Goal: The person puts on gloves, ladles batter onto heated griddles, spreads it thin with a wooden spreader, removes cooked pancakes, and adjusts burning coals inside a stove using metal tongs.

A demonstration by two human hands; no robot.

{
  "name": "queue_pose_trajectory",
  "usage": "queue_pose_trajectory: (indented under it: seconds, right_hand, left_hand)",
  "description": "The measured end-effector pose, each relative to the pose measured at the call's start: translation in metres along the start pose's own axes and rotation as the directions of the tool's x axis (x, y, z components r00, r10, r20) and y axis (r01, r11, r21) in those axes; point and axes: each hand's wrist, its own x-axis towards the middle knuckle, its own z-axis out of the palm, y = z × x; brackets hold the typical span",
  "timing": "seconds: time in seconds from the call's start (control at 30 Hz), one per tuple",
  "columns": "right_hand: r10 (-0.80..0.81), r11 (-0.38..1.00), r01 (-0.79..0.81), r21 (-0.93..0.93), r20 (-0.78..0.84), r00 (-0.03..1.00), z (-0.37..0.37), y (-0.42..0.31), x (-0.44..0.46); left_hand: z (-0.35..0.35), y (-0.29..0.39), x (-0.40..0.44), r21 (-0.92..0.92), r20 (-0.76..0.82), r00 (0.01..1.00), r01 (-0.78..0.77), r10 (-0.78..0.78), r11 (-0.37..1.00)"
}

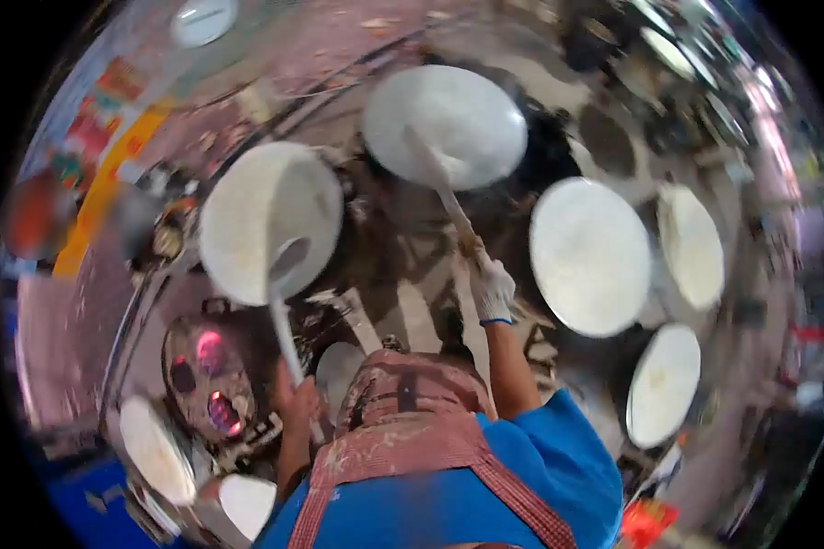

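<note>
My left hand [298,400] is bare and wrapped round the long handle of a ladle [285,334]. The ladle's bowl rests over the lower part of a round white pan [238,206] on the left; a straight line divides that pan's surface into a lighter and a greyer half. In a white glove with a blue cuff, my right hand [495,291] grips a long wooden paddle [458,212]. Its blurred flat end lies over the round white pan [485,119] at the top centre. Another round white pan [590,256] stands just right of my gloved hand.
Glowing coals show in an oval stove opening [209,355] near my left forearm. More pale round pans [691,247] stand at the right and lower left. A yellow strip [110,197] runs down the left side. A red object [648,523] lies at lower right.
</note>
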Motion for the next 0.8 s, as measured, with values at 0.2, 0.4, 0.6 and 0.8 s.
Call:
queue_pose_trajectory:
  seconds: [0.2, 0.4, 0.6, 0.8]
  right_hand:
    - [-0.087, 0.909, 0.099, 0.405, -0.050, 0.995, 0.030, -0.022, 0.005]
    - [-0.115, 0.993, 0.110, -0.045, -0.133, 0.984, 0.002, 0.032, 0.046]
    - [-0.121, 0.926, 0.156, 0.343, -0.121, 0.985, 0.014, -0.029, 0.046]
    - [0.042, 0.871, 0.071, 0.487, -0.219, 0.975, 0.035, 0.059, 0.091]
  left_hand:
    - [0.005, 0.007, -0.018, -0.306, 0.077, 0.989, 0.147, -0.129, 0.941]
    - [-0.006, 0.015, -0.014, -0.503, 0.181, 0.983, 0.100, -0.009, 0.859]
    - [0.017, 0.021, 0.005, -0.451, 0.242, 0.963, 0.216, -0.115, 0.866]
    - [0.022, 0.029, 0.012, -0.283, 0.197, 0.972, 0.184, -0.130, 0.941]
